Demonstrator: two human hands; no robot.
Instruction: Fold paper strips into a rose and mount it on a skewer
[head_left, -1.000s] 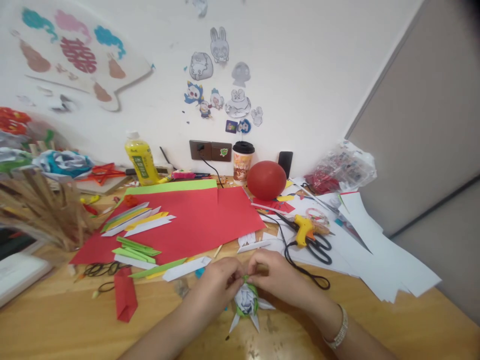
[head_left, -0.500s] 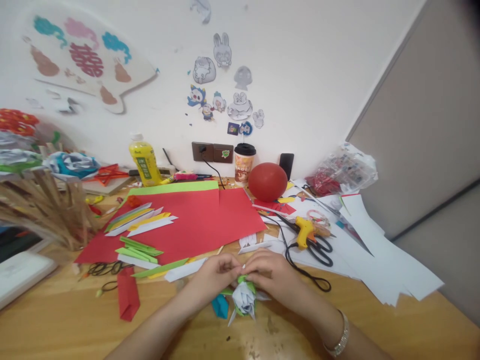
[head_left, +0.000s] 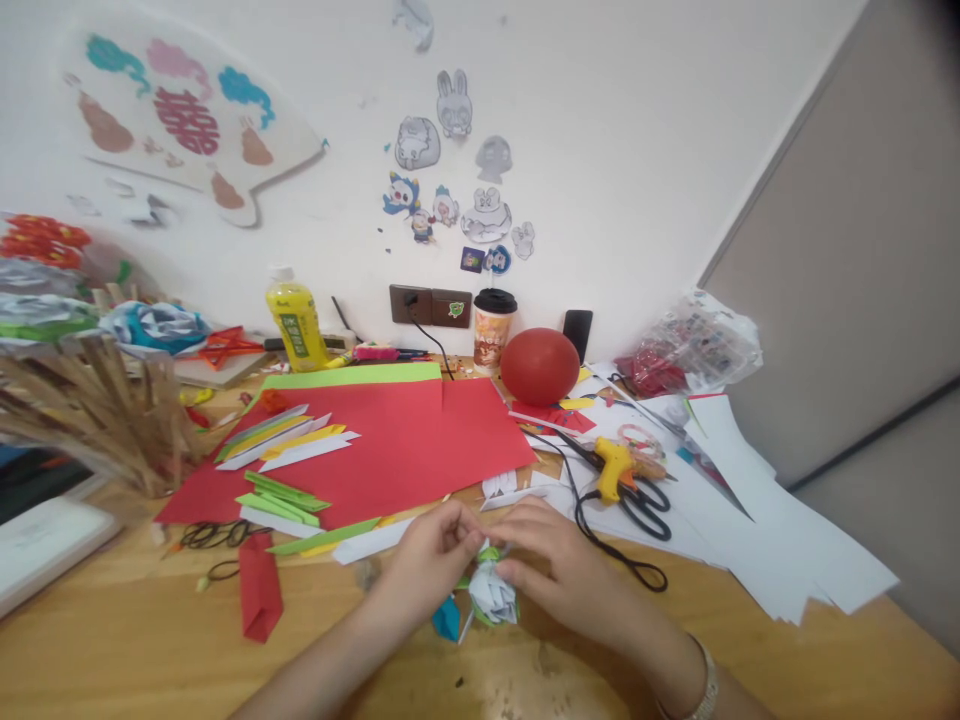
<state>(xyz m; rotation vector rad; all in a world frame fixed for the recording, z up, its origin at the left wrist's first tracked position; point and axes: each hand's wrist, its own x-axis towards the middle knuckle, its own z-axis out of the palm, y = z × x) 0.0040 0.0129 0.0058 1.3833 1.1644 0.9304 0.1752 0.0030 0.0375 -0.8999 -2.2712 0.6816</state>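
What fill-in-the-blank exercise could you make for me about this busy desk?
The left hand and right hand touch a folded paper piece coloured green and ____.
A bracelet circles the ____ wrist.
The glue gun has a ____ body.
The balloon beside the lidded cup is ____.

Missing words: white; right; yellow; red.

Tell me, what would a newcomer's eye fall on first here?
Probably the large red sheet across the middle of the table, and the glossy red ball-like object near its right end, beside the lidded cup. Next might come the fan-shaped decoration on the wall at upper left. Nearest the viewer, the left hand and right hand meet at a small white-and-green paper piece.
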